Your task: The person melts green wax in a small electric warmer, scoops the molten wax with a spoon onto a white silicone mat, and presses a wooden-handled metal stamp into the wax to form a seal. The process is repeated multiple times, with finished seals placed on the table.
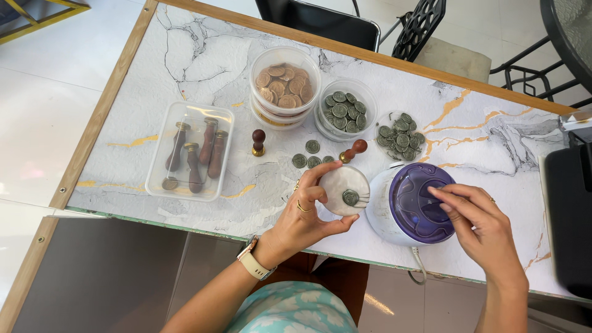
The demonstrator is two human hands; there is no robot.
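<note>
Marble table (pixel 203 55): hands on disc (pixel 343 189), lid (pixel 421 202)

A bench (pixel 203 55) topped in white marble pattern with grey and gold veins, edged in light wood, stands on a pale tiled floor (pixel 37 111) in bright, even light. Beyond its far edge sit a black-backed chair (pixel 320 21) and a black metal chair with a beige cushion (pixel 450 55). A yellow frame (pixel 37 18) shows top left.

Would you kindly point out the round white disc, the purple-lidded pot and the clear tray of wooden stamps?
Round white disc (pixel 340 185): head view, bare upper face.
Purple-lidded pot (pixel 414 209): head view, lid centre.
Clear tray of wooden stamps (pixel 159 176): head view, left rim.
</note>
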